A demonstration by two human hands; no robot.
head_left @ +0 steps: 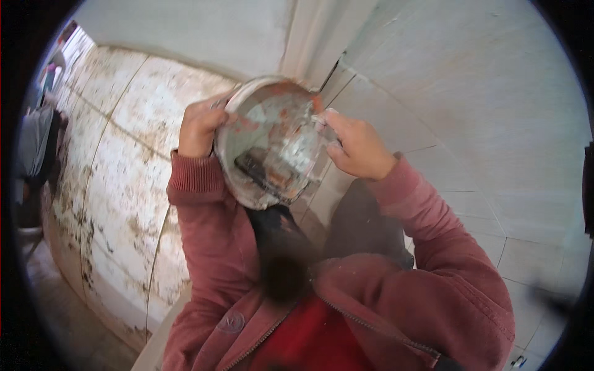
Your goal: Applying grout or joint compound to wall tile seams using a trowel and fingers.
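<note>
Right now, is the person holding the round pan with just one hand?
No, both hands grip it: the left hand holds the left rim of the round pan and the right hand holds its right rim.

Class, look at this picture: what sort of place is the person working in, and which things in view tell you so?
Probably a room being tiled or renovated. The large pale floor tiles are smeared with dirt or mortar, the wall tiles look new and clean, and both the left hand and right hand hold a plaster-stained bucket.
</note>
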